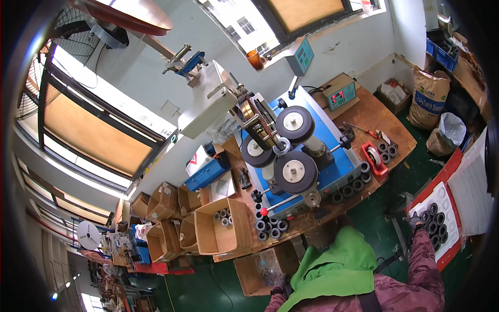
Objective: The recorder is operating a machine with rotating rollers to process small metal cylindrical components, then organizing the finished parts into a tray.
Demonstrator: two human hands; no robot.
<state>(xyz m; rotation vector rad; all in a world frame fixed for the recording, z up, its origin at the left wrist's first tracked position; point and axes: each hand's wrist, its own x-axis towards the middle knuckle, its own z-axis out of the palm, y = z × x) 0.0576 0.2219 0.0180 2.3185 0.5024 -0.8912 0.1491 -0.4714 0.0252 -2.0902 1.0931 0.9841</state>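
My right hand (414, 220), in a dark grey glove, reaches to the left edge of a white moulded tray (448, 203). Its fingers look stretched out beside a group of dark ring cores (434, 224); whether they touch one is too small to tell. Low in the view, my left hand (281, 282) is beside an open carton (248, 270) with clear plastic inside, its fingers too small to make out. On the bench stands a blue coil-winding machine (332, 156) with three black rollers (295, 172). A pale ring (282, 146) sits between the rollers.
More ring cores (270, 226) line the machine's front edge. Open cardboard boxes (221, 208) and a blue bin (208, 174) stand left on the wooden bench (387, 125). A red tape dispenser (374, 158) and screwdriver (370, 133) lie right. Sacks (429, 96) stand on the green floor.
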